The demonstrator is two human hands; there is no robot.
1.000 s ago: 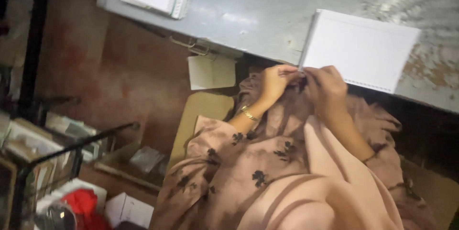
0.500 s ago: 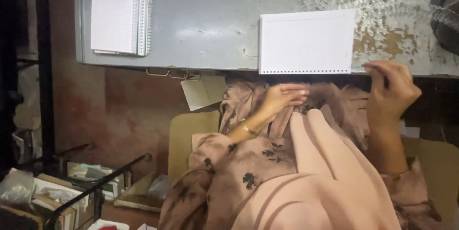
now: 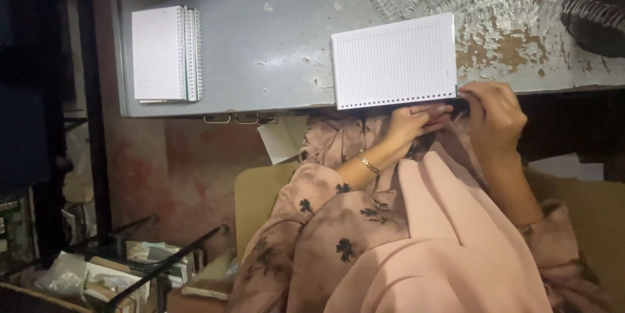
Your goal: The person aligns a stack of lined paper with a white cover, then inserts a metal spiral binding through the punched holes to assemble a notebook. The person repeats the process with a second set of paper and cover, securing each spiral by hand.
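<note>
Both the left hand [image 3: 407, 124] and right hand [image 3: 491, 114] pinch at the punched edge of the ruled pad [image 3: 394, 60]; overhanging the table [image 3: 273, 46] lip, it could slip off.

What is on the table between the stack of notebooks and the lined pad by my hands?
Nothing: in the head view, only bare grey table top lies between the stack of notebooks and the lined pad.
</note>
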